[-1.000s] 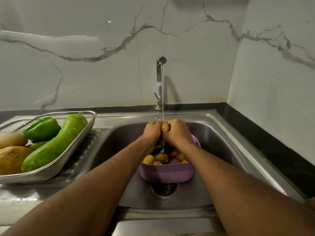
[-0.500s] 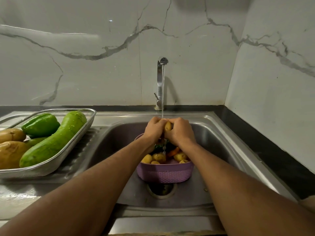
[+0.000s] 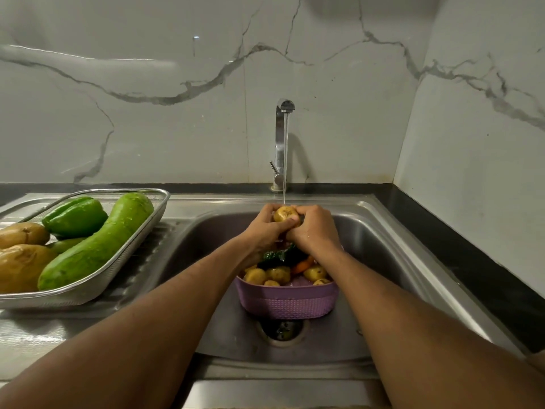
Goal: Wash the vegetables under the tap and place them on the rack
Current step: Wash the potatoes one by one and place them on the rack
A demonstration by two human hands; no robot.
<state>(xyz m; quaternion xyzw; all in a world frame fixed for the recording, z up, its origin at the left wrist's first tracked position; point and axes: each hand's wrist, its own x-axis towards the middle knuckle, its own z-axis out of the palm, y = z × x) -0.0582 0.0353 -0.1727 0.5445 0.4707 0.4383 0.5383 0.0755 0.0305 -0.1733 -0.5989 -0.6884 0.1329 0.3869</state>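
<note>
Under the tap (image 3: 282,134) stream, over the sink (image 3: 392,231), my left hand (image 3: 263,228) and right hand (image 3: 315,231) both curl round one potato (image 3: 285,215), water landing on it. Below sits a purple basket (image 3: 287,302) with more potatoes, probably a carrot. Rack (image 3: 141,231) at left holds washed vegetables.

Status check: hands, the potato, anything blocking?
Left hand and right hand grip small yellow potato under tap stream. Purple plastic basket below. Nothing blocking.
</note>
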